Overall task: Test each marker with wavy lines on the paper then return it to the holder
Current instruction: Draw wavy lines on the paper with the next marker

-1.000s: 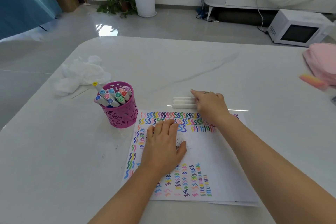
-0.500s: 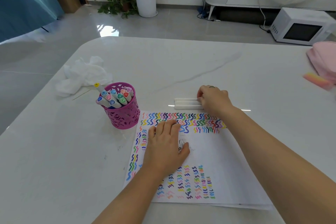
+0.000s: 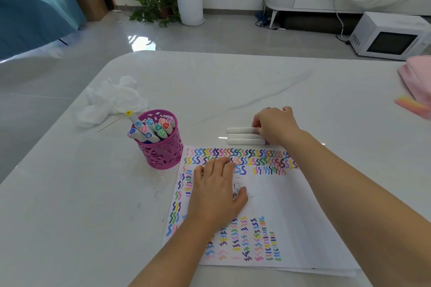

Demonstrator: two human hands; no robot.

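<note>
While the big white table has lots of bare room all round, the work sits near the front. On it lies the paper, with wavy lines along its top, left side and bottom, and a white patch in the middle and on the right. The pink holder stands just left of the paper's top corner, full of markers with their caps up.

The left hand lies flat on the paper, fingers straight, holding it down. The right hand is past the paper's top edge, well apart from the left one.

Three white markers lie side by side there, each pointing left to right. The right hand is the nearer one; its fingers curl down over the right end of the far marker. The thumb is hidden, so I only think it is pinching it. The holder is away to the left, with open table between.
</note>
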